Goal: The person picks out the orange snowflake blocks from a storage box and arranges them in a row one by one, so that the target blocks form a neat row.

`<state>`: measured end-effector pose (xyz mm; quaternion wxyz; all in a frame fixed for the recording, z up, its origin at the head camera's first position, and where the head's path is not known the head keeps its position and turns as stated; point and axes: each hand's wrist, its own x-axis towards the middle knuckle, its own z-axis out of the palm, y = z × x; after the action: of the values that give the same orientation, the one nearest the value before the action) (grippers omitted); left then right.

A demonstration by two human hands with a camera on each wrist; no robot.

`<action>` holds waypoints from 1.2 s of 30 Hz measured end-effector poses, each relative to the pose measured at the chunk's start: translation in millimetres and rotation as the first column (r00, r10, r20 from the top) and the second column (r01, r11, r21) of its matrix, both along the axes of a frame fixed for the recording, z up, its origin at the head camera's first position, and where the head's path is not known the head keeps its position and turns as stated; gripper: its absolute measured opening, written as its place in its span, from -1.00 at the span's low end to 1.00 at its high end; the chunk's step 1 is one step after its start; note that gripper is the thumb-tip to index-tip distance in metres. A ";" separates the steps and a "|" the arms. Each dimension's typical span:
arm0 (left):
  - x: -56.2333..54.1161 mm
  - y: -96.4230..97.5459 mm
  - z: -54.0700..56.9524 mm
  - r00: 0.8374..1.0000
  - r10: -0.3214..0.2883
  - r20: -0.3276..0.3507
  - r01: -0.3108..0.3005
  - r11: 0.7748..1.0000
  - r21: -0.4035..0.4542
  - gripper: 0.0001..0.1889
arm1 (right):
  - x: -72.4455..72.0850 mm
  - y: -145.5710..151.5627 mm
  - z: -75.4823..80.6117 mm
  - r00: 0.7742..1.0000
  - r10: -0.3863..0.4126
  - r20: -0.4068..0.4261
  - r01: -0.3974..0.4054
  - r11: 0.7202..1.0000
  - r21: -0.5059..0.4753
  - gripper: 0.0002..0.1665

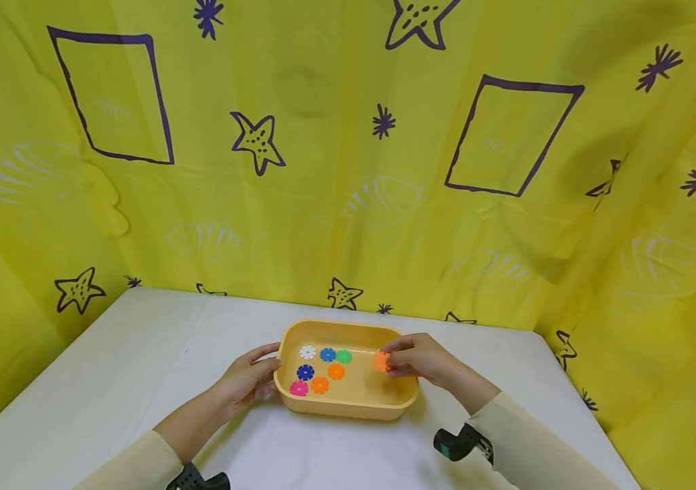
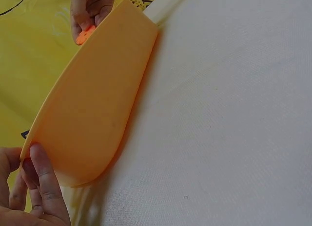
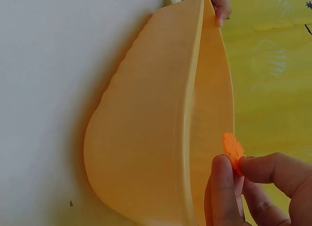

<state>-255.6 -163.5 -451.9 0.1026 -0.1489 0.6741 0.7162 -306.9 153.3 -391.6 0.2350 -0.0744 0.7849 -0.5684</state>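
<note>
A pale orange plastic basin [image 1: 354, 410] with rounded corners stands on the table. My left hand [image 1: 248, 378] grips its left end, thumb and fingers on both sides of the rim, as the left wrist view shows. My right hand [image 1: 416, 356] pinches an orange snowflake disc [image 3: 233, 150] between thumb and fingertips, over the right part of the basin. Several notched discs lie on the left side of the basin floor: a white disc [image 1: 307, 352], a blue disc [image 1: 327, 354], a green disc [image 1: 344, 356], a dark blue disc [image 1: 305, 372], a pink disc [image 1: 299, 388] and orange discs [image 1: 320, 385].
A white cloth [image 1: 158, 354] covers the table. Behind and at both sides hangs a yellow curtain [image 1: 311, 224] with dark stars and squares. Dark wrist cameras [image 1: 459, 444] are strapped over the light sleeves [image 1: 531, 435].
</note>
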 end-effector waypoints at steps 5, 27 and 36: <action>0.3 0.3 1.3 1.000 -0.001 0.002 0.001 1.000 0.000 -0.49 | -0.2 3.3 1.8 1.000 0.002 -0.002 -0.002 1.000 0.004 -0.65; -0.3 0.2 1.2 1.000 0.000 -0.003 0.000 1.000 0.013 -0.49 | -0.2 25.1 9.4 1.000 -0.011 -0.010 0.011 1.000 0.016 -0.66; 0.5 0.7 1.5 1.000 0.005 0.001 -0.005 1.000 0.023 -0.49 | -1.2 33.6 8.2 1.000 -0.012 -0.029 0.012 1.000 0.022 -0.64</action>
<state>-255.0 -162.8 -450.3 0.1026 -0.1498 0.6654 0.7241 -308.2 186.8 -383.4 0.2213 -0.0752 0.7950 -0.5598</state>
